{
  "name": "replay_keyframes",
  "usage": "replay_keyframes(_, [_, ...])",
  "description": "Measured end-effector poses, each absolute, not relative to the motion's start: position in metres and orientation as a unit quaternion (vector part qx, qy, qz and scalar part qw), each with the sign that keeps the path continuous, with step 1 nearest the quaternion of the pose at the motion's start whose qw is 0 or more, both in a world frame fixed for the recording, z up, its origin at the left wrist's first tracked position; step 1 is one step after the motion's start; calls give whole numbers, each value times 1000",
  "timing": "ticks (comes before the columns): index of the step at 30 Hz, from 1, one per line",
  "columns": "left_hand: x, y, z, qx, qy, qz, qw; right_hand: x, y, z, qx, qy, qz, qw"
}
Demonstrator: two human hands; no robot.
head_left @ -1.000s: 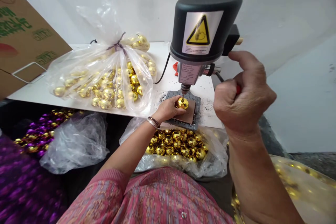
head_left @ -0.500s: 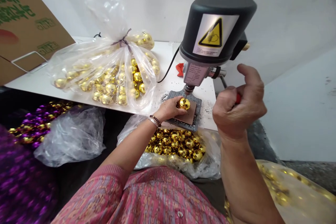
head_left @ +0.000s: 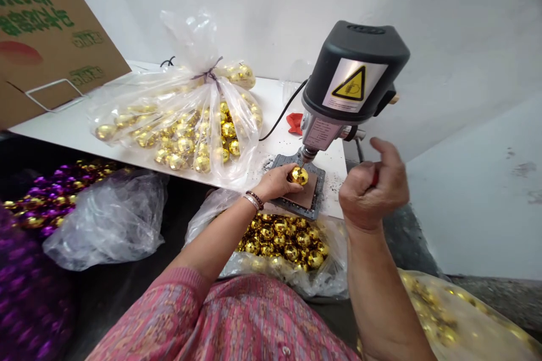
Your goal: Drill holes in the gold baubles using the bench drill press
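At left, one tied bag (head_left: 199, 93) holds numerous gold balls (head_left: 185, 145). At lower centre, one open bag (head_left: 332, 281) holds more; just above it, at the frame's centre, your left grip (head_left: 275, 184) grasps one round gold ball (head_left: 300, 176) under one drill (head_left: 355, 76), whose long axis slants down-left, bit (head_left: 302, 163) toward the ball's top. At right, your right grip (head_left: 371, 197) clenches the drill's lever (head_left: 359, 151).

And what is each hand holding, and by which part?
The left hand holds a gold ball by its left side; the right hand grips a lever by its red end.
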State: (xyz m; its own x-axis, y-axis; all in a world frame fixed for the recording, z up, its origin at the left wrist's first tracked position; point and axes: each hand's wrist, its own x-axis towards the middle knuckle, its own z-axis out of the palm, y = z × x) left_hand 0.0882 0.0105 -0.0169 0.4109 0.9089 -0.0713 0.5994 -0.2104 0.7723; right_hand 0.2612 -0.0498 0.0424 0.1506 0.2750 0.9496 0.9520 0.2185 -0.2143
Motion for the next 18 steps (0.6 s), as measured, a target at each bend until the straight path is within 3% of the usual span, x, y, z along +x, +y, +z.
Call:
replay_keyframes(5, [88, 11, -19, 749, 504, 203, 378, 262, -49, 45, -525, -577, -301, 549])
replay_keyframes(10, [89, 9, -20, 741, 503, 223, 385, 265, -34, 109, -544, -564, -218, 582])
replay_keyframes(13, [84, 0, -19, 726, 490, 255, 410, 269, -21, 144, -585, -557, -110, 579])
replay_keyframes(18, [58, -32, -17, 713, 480, 306, 408, 273, -14, 155, -595, -558, -83, 573])
